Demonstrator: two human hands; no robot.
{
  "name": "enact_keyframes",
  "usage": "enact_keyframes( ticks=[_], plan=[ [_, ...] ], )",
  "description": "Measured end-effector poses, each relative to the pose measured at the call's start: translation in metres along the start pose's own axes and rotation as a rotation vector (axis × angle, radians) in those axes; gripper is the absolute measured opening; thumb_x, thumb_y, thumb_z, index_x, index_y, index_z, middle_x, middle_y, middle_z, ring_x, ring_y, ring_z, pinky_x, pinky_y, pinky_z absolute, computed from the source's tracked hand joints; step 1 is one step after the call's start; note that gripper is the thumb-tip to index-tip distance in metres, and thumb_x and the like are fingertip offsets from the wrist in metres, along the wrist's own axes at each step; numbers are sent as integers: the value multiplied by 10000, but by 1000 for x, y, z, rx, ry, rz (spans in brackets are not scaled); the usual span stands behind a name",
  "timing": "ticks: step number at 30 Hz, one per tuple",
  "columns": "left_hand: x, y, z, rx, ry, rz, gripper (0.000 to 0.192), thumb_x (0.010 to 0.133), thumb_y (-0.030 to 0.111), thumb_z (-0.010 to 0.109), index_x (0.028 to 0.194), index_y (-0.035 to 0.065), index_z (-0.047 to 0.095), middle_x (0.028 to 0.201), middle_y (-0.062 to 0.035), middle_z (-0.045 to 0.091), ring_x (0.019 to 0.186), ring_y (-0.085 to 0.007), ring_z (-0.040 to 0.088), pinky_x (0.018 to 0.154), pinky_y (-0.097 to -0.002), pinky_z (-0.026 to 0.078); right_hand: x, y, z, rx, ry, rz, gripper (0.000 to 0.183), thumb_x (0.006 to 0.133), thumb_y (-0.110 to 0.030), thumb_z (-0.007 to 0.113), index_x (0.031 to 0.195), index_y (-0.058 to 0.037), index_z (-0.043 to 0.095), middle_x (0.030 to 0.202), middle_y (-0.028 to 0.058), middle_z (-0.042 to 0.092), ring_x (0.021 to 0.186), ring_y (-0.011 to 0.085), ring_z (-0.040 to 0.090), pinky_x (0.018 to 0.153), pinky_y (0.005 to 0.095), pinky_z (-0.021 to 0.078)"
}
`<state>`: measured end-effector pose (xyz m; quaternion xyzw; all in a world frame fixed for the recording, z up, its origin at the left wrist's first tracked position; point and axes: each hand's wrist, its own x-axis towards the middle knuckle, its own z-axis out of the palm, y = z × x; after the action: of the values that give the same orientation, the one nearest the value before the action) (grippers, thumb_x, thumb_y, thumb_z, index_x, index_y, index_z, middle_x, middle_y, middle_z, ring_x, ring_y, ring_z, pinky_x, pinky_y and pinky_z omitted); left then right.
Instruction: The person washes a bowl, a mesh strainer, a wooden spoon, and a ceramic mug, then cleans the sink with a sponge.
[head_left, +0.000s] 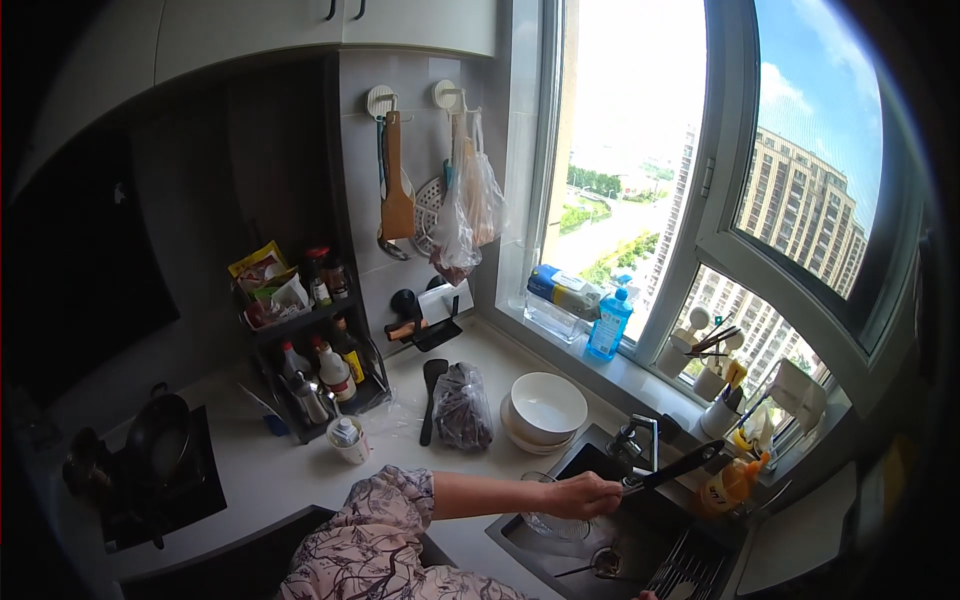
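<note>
My left hand (585, 496) reaches over the sink from the left, its fingers closed around the near end of a black-handled kitchen utensil (679, 466). The handle points up to the right; the utensil's working end is hidden. Beneath this hand a clear glass bowl (553, 526) stands in the dark sink (517, 536). Behind the handle rises the chrome faucet (636, 442). Only a sliver of my right hand (644, 596) shows at the bottom edge, beside a slatted drying rack (694, 566); whether it holds anything is hidden.
White bowls (547, 405) are stacked behind the sink, beside a plastic-bagged dark item (463, 409) and a black spatula (430, 401). An orange bottle (724, 487) stands right of the faucet. Farther left are a condiment rack (319, 360) and a frying pan (159, 431).
</note>
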<state>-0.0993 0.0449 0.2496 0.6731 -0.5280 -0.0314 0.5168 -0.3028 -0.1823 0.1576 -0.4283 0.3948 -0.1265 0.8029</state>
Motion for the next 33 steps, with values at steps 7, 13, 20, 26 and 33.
enact_keyframes(
  ticks=[7,13,20,26,33],
  plan=[
    [-43,-16,-121,139,153,-234,194,899,162,448,792,12,509,624,-94,527,590,-258,532,554,-334,419,6,20,27,-55,92,30,135,809,-199,561,781,-69,582,621,30,522,566,154,488,530,288,417],
    [-40,-22,-208,-179,533,-251,262,952,195,409,766,54,529,553,34,419,492,-31,383,449,-205,321,14,32,53,-83,120,77,128,803,-192,570,773,-68,586,624,32,532,560,155,489,530,279,422],
    [-28,-47,-362,-128,931,-128,264,951,215,399,788,53,530,547,52,374,450,-25,332,411,-179,283,14,46,69,-109,149,70,134,802,-191,577,772,-61,588,620,33,533,563,154,498,528,277,424],
    [-16,-51,-433,-288,1004,-164,259,942,210,390,817,26,524,538,44,369,405,-33,292,365,-188,257,25,61,73,-140,179,69,138,805,-192,578,777,-58,594,628,34,540,566,155,505,534,276,428],
    [59,-41,-468,-209,1021,-84,264,916,210,433,791,7,545,525,0,435,387,-69,386,353,-226,316,34,75,73,-171,226,84,142,808,-192,579,783,-54,601,637,36,547,571,156,512,541,274,432]
  ],
)
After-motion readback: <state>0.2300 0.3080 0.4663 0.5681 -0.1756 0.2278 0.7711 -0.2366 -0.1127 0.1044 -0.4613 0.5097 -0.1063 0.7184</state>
